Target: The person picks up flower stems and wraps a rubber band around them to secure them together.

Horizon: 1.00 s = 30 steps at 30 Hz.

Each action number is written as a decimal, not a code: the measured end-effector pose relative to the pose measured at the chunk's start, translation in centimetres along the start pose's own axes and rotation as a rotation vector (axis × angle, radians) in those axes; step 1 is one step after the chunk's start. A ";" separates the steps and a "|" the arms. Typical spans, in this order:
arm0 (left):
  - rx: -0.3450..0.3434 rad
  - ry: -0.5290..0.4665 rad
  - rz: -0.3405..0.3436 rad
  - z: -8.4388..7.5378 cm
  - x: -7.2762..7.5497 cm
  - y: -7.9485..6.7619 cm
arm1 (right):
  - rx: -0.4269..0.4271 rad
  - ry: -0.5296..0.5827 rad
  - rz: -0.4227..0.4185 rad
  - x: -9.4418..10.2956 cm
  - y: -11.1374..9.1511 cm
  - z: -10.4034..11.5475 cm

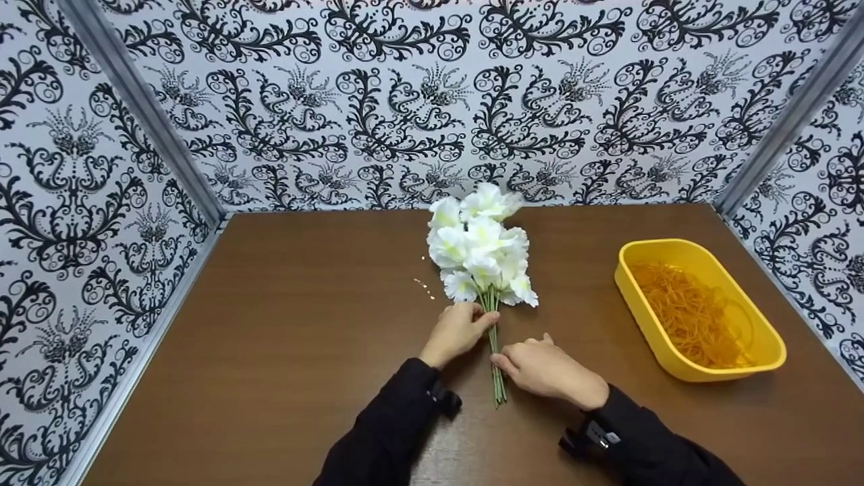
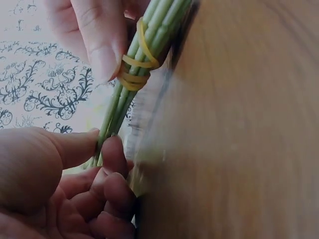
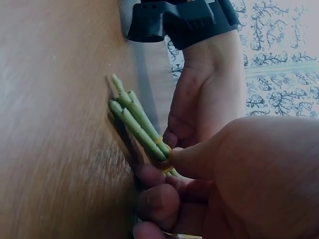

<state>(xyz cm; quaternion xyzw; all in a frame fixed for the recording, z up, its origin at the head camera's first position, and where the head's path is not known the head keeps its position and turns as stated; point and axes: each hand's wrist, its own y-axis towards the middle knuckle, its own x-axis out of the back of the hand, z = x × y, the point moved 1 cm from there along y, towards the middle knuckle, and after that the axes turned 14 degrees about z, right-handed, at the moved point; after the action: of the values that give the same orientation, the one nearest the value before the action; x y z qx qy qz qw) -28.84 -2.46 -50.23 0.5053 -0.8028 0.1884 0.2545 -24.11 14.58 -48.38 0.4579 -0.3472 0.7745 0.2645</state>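
Observation:
A bunch of white artificial flowers (image 1: 482, 243) lies on the table, heads toward the back wall, green stems (image 1: 498, 388) toward the person. My left hand (image 1: 459, 332) pinches the stems just below the blooms, between thumb and fingers. Lower on the stems, a yellow rubber band (image 2: 135, 79) is wound round them in several turns. My right hand (image 1: 550, 370) has its thumb and fingers at that band, pinching it against the stems. In the right wrist view the cut stem ends (image 3: 119, 102) stick out past the band; the fingers partly hide it.
To the right stands a yellow plastic tub (image 1: 638, 304) with a heap of orange-yellow rubber bands (image 1: 685, 317) in it. Small pale bits (image 1: 425, 287) lie left of the blooms. Patterned panels (image 1: 405, 101) enclose the brown table (image 1: 290, 324) at the back and sides.

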 end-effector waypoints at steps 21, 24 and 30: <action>-0.021 0.018 0.015 0.0 0.1 0.1 | 0.033 -0.011 -0.043 -0.2 0.1 -0.2; -0.035 0.059 -0.004 0.0 0.1 0.0 | 0.051 -0.019 -0.058 -0.2 0.0 -0.1; -0.030 0.044 0.007 0.2 0.1 -0.1 | 0.062 -0.057 -0.062 -0.1 -0.2 0.3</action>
<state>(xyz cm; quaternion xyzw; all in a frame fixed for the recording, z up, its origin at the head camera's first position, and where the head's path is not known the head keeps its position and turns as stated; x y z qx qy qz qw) -28.83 -2.70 -50.28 0.4944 -0.8015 0.1883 0.2788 -23.76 14.43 -48.36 0.4985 -0.3158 0.7629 0.2641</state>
